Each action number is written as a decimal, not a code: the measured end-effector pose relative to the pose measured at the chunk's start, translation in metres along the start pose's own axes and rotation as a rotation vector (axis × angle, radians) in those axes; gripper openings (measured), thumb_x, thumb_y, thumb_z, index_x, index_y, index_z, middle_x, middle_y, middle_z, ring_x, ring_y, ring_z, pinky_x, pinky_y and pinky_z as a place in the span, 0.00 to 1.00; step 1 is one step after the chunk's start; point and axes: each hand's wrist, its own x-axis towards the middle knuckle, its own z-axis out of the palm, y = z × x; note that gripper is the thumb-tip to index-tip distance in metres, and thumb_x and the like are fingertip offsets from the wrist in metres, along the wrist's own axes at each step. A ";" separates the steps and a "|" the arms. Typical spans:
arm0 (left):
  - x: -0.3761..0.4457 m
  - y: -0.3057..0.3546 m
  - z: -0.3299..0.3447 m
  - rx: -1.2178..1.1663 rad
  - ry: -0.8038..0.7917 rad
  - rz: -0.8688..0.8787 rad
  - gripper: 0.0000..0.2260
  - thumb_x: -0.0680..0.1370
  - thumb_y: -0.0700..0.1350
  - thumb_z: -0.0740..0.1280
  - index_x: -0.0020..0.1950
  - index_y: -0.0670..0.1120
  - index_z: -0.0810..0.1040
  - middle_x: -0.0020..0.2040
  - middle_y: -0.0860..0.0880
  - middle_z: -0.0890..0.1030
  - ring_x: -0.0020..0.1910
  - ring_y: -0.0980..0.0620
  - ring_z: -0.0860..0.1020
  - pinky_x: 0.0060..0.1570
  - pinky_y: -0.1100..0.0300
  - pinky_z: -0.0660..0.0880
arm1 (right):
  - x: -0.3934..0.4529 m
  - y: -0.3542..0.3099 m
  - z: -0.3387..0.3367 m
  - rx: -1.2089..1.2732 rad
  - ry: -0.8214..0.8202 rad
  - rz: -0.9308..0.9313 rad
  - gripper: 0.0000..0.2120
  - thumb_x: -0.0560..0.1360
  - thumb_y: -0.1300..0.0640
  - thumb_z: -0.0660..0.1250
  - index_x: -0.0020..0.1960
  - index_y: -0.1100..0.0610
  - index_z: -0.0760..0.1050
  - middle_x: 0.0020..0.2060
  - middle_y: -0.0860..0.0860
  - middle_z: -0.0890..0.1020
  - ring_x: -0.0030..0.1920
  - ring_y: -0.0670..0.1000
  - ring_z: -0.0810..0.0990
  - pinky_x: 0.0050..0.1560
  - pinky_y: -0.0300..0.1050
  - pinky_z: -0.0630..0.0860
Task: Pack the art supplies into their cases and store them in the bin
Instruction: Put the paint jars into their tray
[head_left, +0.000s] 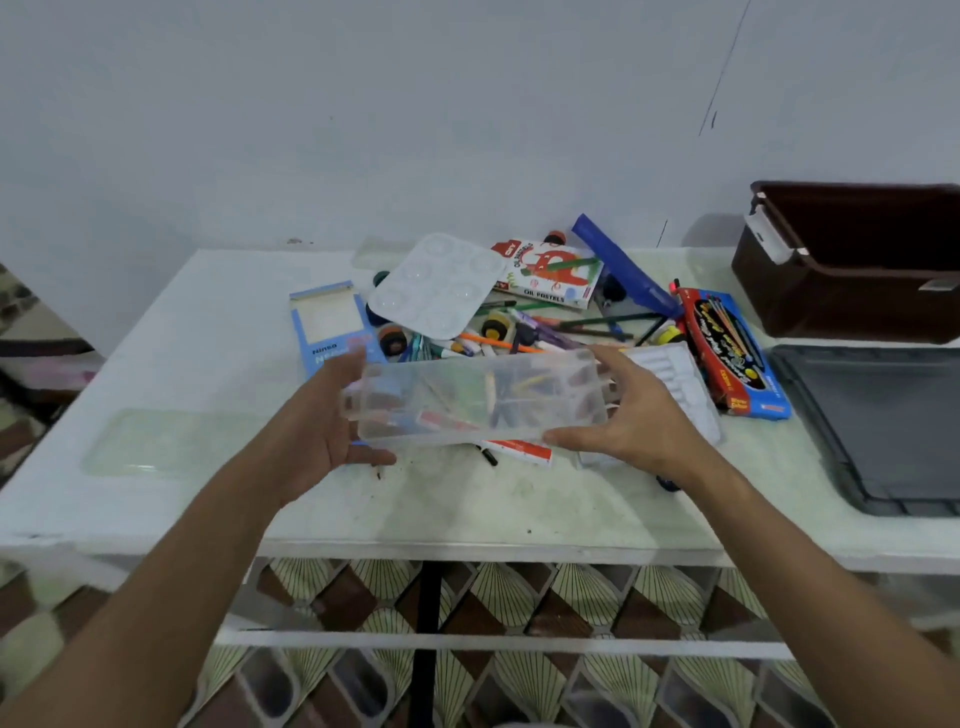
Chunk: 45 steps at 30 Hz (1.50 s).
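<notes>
Both hands, left hand (322, 426) and right hand (631, 421), hold the clear case (478, 397) in their grip; loose pens (498, 340) beyond the grip need packing next.

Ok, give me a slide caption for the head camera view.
Both hands, left and right, hold a clear case above scattered art supplies; brown bin waits nearby.
</notes>
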 end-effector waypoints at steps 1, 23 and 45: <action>-0.003 -0.009 -0.001 0.082 0.020 0.071 0.25 0.74 0.55 0.70 0.68 0.49 0.72 0.55 0.43 0.81 0.45 0.43 0.83 0.38 0.49 0.80 | -0.008 0.004 0.000 -0.036 0.002 0.056 0.45 0.53 0.40 0.81 0.67 0.46 0.68 0.57 0.41 0.76 0.52 0.42 0.77 0.48 0.39 0.77; -0.022 -0.055 -0.017 1.038 -0.035 0.166 0.38 0.62 0.59 0.79 0.68 0.59 0.67 0.56 0.61 0.70 0.53 0.62 0.71 0.42 0.71 0.68 | -0.069 0.023 0.013 -0.238 -0.051 0.139 0.47 0.52 0.42 0.82 0.68 0.48 0.69 0.51 0.41 0.71 0.50 0.41 0.71 0.45 0.29 0.66; -0.007 -0.023 -0.009 1.196 0.149 0.190 0.38 0.64 0.68 0.71 0.70 0.53 0.70 0.58 0.50 0.71 0.54 0.54 0.70 0.55 0.56 0.69 | -0.051 0.015 -0.003 -0.233 0.120 0.137 0.55 0.50 0.34 0.77 0.73 0.52 0.65 0.55 0.46 0.71 0.47 0.43 0.73 0.43 0.33 0.69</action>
